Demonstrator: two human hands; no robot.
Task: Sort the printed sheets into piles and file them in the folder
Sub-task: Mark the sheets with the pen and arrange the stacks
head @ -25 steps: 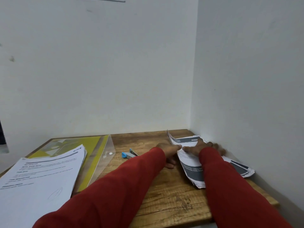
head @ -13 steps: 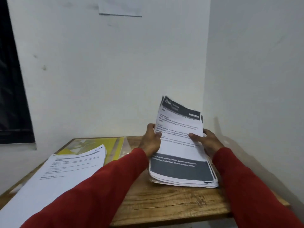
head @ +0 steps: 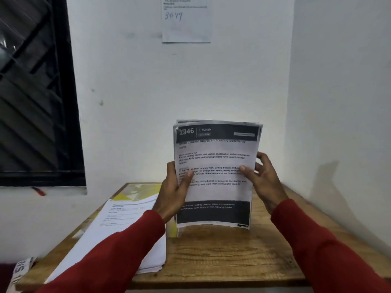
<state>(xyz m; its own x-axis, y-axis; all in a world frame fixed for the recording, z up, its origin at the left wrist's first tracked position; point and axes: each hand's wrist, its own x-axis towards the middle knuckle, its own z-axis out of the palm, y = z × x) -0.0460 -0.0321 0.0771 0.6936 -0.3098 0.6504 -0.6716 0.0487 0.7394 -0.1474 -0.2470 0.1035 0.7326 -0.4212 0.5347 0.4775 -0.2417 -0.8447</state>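
White walls meet in a corner behind a wooden surface (head: 222, 256), with a dark barred window (head: 36, 87) far to the left of the hands and a notice (head: 186, 20) taped high on the wall, its top cut off by the frame and its print too small to read apart from a handwritten number.

Much is hidden. The stack (head: 215, 176) held upright covers the back of the surface and most of the fingers behind it. Only its front sheet shows, headed "KITCHEN" over a dark band; the first digit of its number is blurred. How many sheets lie behind it cannot be told. The folder (head: 139, 190), yellow, peeks out left of the left hand, mostly buried under a flat pile (head: 118, 235) of sheets whose text is too faint to read. A scrap of print (head: 20, 271) at the lower left corner is cut off.

The left hand (head: 175, 191) grips the stack's left edge, thumb on the front, fingers behind. The right hand (head: 262, 176) pinches the right edge, thumb tip on the page and fingers loosely spread behind it. Both red sleeves (head: 330, 250) reach in from below.

The stack's bottom edge hangs just above the wood, between the two hands.
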